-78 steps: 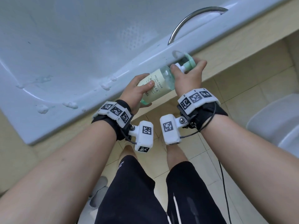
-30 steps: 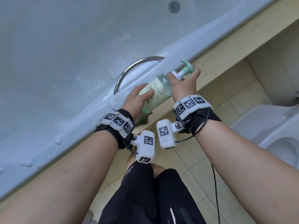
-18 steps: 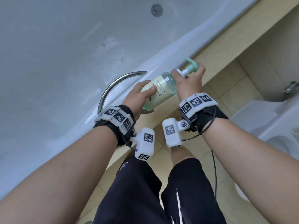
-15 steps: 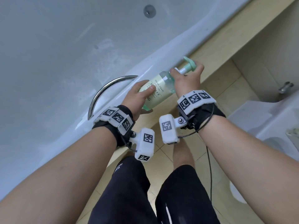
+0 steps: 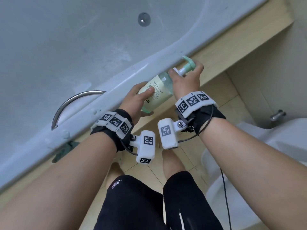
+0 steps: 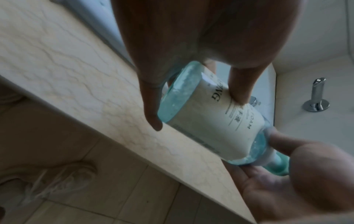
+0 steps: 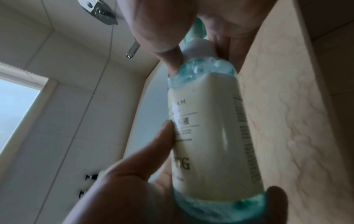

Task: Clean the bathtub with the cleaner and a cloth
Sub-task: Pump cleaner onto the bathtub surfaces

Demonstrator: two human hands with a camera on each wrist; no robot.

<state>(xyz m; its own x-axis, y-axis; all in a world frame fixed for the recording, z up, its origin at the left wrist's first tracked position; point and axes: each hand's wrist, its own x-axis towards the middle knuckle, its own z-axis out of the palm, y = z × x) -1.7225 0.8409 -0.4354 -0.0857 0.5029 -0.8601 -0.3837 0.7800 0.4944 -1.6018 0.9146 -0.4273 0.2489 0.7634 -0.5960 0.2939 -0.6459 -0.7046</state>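
A pale green cleaner bottle [image 5: 157,92] with a cream label and a green pump head [image 5: 189,63] is tilted toward the white bathtub [image 5: 66,55], over its near rim. My left hand [image 5: 142,99] grips the lower body of the bottle [image 6: 216,118]. My right hand [image 5: 186,73] is curled round the neck below the pump, thumb on the bottle [image 7: 210,136] shoulder. A dark green cloth [image 5: 64,149] lies on the beige ledge under the rim, left of my left wrist, partly hidden.
A chrome grab handle [image 5: 71,105] sits inside the tub on the left, and the drain [image 5: 143,19] is at the far side. Foam blobs [image 5: 64,135] cling to the rim. A white toilet [image 5: 274,146] stands at the right, a chrome fitting [image 6: 316,97] beyond.
Both hands have carried the bottle rightward along the tub rim. The grab handle now lies to the left and the drain has come into view. The hold on the bottle is unchanged.
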